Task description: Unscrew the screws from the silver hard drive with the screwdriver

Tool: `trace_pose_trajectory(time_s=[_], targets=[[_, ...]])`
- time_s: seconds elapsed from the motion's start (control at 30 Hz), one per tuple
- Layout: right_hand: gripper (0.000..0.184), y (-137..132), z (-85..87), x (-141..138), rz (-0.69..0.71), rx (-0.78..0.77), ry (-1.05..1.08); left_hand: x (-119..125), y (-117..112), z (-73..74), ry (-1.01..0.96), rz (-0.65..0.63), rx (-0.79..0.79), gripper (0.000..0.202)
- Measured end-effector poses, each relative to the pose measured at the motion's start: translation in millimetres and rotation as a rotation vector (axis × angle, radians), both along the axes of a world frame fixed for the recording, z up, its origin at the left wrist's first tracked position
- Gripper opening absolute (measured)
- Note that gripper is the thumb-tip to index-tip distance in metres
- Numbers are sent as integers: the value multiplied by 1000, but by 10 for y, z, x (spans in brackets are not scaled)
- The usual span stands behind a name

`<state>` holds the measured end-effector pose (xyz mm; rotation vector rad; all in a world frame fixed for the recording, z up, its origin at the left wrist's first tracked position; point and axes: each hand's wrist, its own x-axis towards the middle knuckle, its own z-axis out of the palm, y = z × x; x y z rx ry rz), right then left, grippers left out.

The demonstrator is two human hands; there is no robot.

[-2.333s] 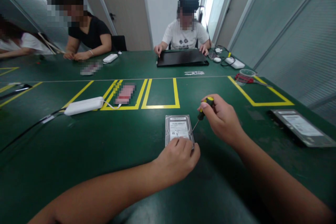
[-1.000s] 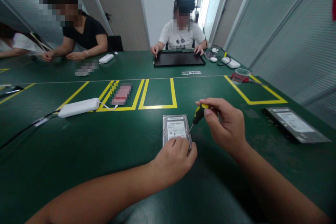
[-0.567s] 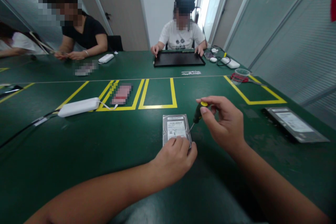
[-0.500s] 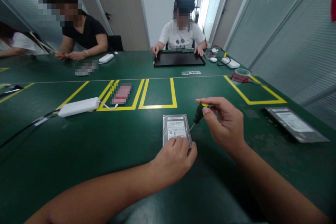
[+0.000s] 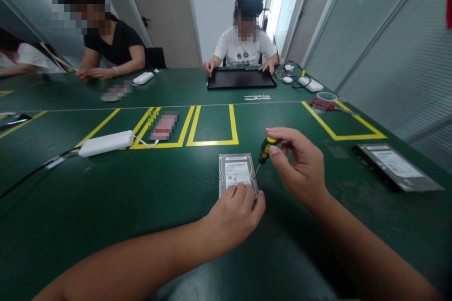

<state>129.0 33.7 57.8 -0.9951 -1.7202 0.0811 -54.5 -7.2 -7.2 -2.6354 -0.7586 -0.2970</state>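
- The hard drive (image 5: 237, 169) lies label-up on the green bench (image 5: 158, 193) and is the hub of this clock face, with 12 at its far edge.
- At 6 o'clock the left hand (image 5: 235, 216) clamps the drive's near end, fingers over the top and thumb at the right side.
- At 3 o'clock the right hand (image 5: 300, 164) pinches a black-and-yellow screwdriver (image 5: 265, 151) between thumb and fingers; the two hands are apart.
- The screwdriver tilts, handle toward 1 o'clock, tip at the drive's right edge; whether it sits in a screw is too small to tell.
- Well apart at 3 o'clock lies a second hard drive (image 5: 399, 165).
- Near 10 o'clock is a long white block (image 5: 106, 144) with a black cable.
- Toward 2 o'clock stands a clear cup (image 5: 326, 97).
- At 12 o'clock, a person in a white shirt (image 5: 243, 49) has both hands on a black panel (image 5: 242, 80).
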Motion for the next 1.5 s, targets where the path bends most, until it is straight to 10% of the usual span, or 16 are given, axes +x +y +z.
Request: trace_pose_trajectory(time_s=[1.5], targets=[[20,27,-49,9,15,32,71,-8,17,3,-1,-5,-26,38]])
